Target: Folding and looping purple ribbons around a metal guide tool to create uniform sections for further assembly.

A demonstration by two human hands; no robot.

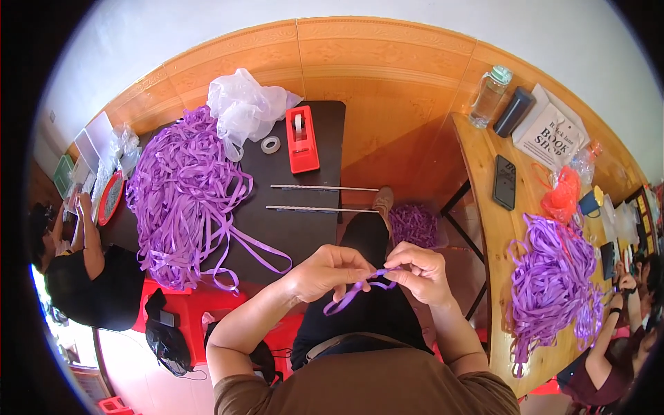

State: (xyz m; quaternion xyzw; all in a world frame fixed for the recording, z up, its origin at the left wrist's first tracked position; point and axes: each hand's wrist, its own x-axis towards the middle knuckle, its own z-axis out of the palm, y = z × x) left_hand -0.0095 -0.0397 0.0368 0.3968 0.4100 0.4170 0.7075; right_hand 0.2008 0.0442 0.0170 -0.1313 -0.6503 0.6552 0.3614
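Above my lap, both hands pinch one purple ribbon (344,301), which hangs in a loop below my left fingers. My left hand (330,271) is closed on it, thumb against fingers. Close by on the right, my right hand (422,271) grips the same ribbon between thumb and forefinger; the fingertips nearly meet. A large heap of purple ribbons (183,200) covers much of the dark table (325,124) to my left, with a few strands trailing toward my left hand. Two thin metal rods (321,209) stick out past that table's edge, just beyond my hands.
A red tape dispenser (302,142), a tape roll (270,144) and a white plastic bag (249,111) lie at the back of the dark table. The wooden table (477,152) holds another ribbon pile (553,277), a phone (505,182) and bottles. A bin of ribbons (413,225) stands below. People sit at both sides.
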